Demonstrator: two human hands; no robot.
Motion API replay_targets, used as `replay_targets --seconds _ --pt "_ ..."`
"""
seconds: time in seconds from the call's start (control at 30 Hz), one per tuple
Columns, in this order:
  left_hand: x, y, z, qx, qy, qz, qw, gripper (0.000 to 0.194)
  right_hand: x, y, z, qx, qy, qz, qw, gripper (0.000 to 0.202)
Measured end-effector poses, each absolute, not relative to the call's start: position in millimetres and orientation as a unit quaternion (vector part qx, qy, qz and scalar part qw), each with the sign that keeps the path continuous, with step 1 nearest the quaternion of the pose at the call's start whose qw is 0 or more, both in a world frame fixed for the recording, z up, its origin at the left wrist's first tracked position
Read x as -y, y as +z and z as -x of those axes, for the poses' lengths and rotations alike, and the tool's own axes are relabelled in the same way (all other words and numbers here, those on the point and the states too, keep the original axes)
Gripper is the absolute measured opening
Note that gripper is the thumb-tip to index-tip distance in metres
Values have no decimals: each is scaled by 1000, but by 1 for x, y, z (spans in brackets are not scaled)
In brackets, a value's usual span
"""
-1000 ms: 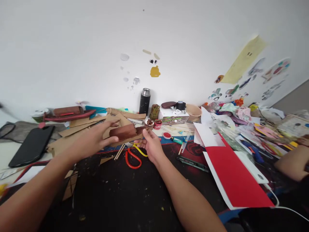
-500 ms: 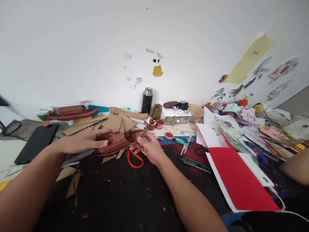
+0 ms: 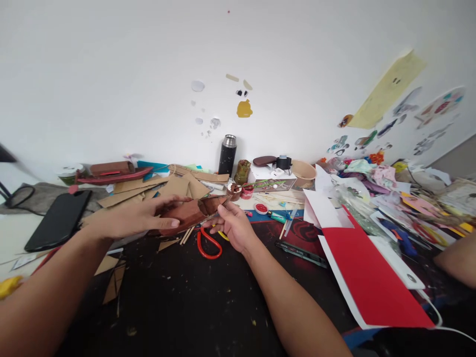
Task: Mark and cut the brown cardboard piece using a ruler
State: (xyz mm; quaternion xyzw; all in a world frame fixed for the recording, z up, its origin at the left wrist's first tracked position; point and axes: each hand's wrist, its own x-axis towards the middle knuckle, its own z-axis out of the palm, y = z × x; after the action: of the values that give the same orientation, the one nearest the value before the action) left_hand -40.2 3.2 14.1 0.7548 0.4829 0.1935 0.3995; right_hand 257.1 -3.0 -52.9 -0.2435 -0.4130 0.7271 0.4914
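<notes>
A brown-painted cardboard model boat [image 3: 186,213] with a curved canopy is held up over the front of the desk. My left hand [image 3: 148,215] grips its left part, thumb on the near side and fingers over the far side. At the boat's right end, my right hand [image 3: 233,223] pinches the hull between thumb and fingers. Scissors with red handles [image 3: 208,252] lie on the dark mat just below the boat, their blades hidden. Several thin wooden sticks [image 3: 187,235] lie beside the scissors.
Cardboard pieces [image 3: 178,187] are heaped behind my left hand, near a black phone [image 3: 57,220] and another model boat [image 3: 115,174]. A black flask [image 3: 227,156] and open paint pots [image 3: 247,191] stand behind. Red paper [image 3: 372,277] lies right; another person's arm [image 3: 457,260] shows beyond.
My left hand has shifted slightly right along the boat, and its thumb now lies on the near side. The boat has moved a little right. My right hand keeps its pinch.
</notes>
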Motion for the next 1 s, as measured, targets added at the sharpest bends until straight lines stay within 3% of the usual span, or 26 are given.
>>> replay_targets --seconds 0.23,0.37,0.5,0.6,0.77,1.0 --pt "11 16 8 -510 230 -747 360 96 -3 -59 -259 391 713 269 516 60" --pt "18 13 -6 -497 332 -703 385 87 -4 -58 -262 369 712 273 531 58" --pt "21 17 -4 -454 369 -638 500 76 -4 -57 -265 361 711 277 536 52" --pt "21 22 0 -444 356 -612 549 70 -4 -56 -266 362 713 273 534 49" --pt "20 25 -4 -421 275 -678 536 62 -2 -55 -266 362 716 269 533 53" --pt "21 8 -13 -344 289 -633 630 53 0 -57 -264 369 718 277 522 49"
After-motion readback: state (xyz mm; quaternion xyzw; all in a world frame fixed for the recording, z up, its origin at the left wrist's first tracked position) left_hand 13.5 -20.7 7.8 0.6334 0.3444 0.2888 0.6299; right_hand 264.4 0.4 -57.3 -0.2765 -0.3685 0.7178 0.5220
